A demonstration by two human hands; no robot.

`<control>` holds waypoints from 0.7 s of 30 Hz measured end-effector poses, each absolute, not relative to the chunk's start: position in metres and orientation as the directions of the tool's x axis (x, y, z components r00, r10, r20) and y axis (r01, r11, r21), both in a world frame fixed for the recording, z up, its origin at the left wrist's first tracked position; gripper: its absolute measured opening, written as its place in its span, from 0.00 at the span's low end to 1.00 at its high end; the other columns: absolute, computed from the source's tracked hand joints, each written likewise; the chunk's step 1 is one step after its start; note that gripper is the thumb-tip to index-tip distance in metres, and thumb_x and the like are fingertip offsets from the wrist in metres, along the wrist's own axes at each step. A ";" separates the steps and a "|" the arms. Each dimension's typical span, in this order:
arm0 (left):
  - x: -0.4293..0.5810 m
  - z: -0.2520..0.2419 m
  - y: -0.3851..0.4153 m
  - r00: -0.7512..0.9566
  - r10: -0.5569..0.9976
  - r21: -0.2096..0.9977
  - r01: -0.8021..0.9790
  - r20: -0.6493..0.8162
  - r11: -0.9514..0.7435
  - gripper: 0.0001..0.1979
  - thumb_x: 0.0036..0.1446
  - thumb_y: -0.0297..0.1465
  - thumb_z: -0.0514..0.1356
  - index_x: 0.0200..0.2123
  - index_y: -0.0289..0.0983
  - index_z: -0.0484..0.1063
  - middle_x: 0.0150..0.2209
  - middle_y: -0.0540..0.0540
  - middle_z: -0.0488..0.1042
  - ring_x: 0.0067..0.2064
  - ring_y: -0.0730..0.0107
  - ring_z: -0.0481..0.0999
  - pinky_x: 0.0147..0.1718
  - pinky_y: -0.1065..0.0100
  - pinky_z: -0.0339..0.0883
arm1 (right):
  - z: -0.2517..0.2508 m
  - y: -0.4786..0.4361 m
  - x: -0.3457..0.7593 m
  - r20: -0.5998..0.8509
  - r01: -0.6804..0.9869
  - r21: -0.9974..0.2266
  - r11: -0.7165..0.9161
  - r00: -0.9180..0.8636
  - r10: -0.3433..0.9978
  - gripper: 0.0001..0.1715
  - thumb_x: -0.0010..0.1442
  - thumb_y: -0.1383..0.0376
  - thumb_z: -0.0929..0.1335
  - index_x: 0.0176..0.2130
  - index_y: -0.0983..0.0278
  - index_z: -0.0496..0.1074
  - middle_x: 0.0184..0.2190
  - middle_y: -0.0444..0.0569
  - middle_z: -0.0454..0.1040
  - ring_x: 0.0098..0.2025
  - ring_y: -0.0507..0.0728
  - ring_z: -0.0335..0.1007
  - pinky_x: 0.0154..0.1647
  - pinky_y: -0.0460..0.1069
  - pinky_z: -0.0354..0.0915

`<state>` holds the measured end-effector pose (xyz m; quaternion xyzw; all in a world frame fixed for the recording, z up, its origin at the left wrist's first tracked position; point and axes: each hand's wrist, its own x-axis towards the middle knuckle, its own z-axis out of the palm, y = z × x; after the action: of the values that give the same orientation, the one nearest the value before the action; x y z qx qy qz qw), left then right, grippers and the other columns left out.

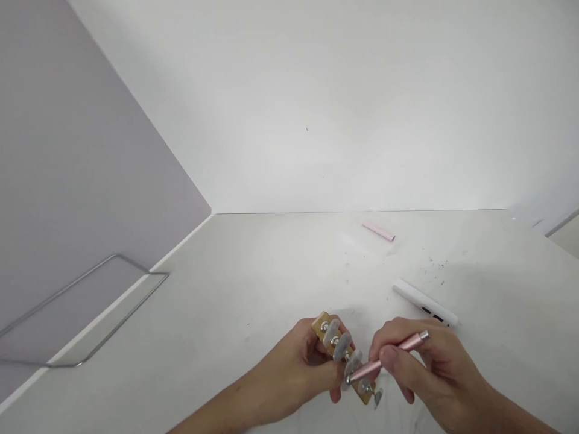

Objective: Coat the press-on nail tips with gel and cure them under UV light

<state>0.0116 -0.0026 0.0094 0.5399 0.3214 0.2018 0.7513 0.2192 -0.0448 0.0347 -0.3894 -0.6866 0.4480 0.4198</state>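
Note:
My left hand (289, 380) is closed around a narrow wooden bar (320, 319), which is tilted down to the right. Several grey, nail-shaped tips (342, 348) stand along the bar on small shiny metal mounts. A slim pink pen-shaped tool (411, 342) with silver ends is pinched in my right hand (425, 367). Its lower metal end lies at one of the grey tips near the bar's lower part; whether it touches, I cannot tell. My left fingers partly cover the bar.
A white stick-shaped device (423, 300) with dark markings lies just beyond my right hand. Farther back is a pale pink tube-like cap (379, 231). Small dark crumbs (438, 263) dot the white table (253, 271). A bent metal wire frame (122, 325) stands at left, near the grey panel.

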 end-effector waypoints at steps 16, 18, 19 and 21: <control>0.012 0.008 -0.001 0.724 0.635 0.939 0.053 -0.270 0.339 0.03 0.50 0.21 0.61 0.29 0.32 0.69 0.28 0.48 0.73 0.29 0.73 0.71 0.30 0.71 0.68 | 0.038 -0.044 0.220 0.235 0.170 -0.937 0.305 -0.340 0.911 0.15 0.66 0.69 0.65 0.30 0.61 0.78 0.21 0.41 0.75 0.18 0.48 0.65 0.21 0.41 0.64; 0.013 0.007 -0.001 0.718 0.640 0.939 0.055 -0.273 0.340 0.04 0.49 0.22 0.61 0.29 0.32 0.69 0.27 0.47 0.73 0.30 0.72 0.71 0.30 0.70 0.68 | 0.039 -0.044 0.220 0.233 0.175 -0.934 0.311 -0.358 0.904 0.14 0.66 0.69 0.65 0.31 0.60 0.77 0.20 0.41 0.75 0.18 0.48 0.65 0.23 0.42 0.65; 0.013 0.006 -0.001 0.717 0.641 0.939 0.055 -0.274 0.340 0.04 0.49 0.22 0.61 0.29 0.32 0.68 0.27 0.47 0.72 0.30 0.71 0.72 0.31 0.70 0.68 | 0.039 -0.044 0.221 0.236 0.177 -0.932 0.317 -0.367 0.900 0.15 0.66 0.69 0.65 0.31 0.61 0.77 0.21 0.41 0.76 0.19 0.48 0.65 0.23 0.42 0.66; 0.012 0.005 -0.001 0.718 0.639 0.938 0.058 -0.276 0.340 0.04 0.49 0.21 0.61 0.29 0.33 0.68 0.27 0.47 0.73 0.31 0.70 0.72 0.31 0.70 0.68 | 0.039 -0.044 0.221 0.241 0.179 -0.929 0.324 -0.372 0.896 0.14 0.66 0.69 0.65 0.31 0.61 0.77 0.22 0.42 0.76 0.19 0.48 0.65 0.23 0.41 0.65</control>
<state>0.0122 -0.0011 0.0050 0.5409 0.3220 0.1929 0.7527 0.2209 -0.0439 0.0393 -0.3824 -0.7030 0.4377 0.4098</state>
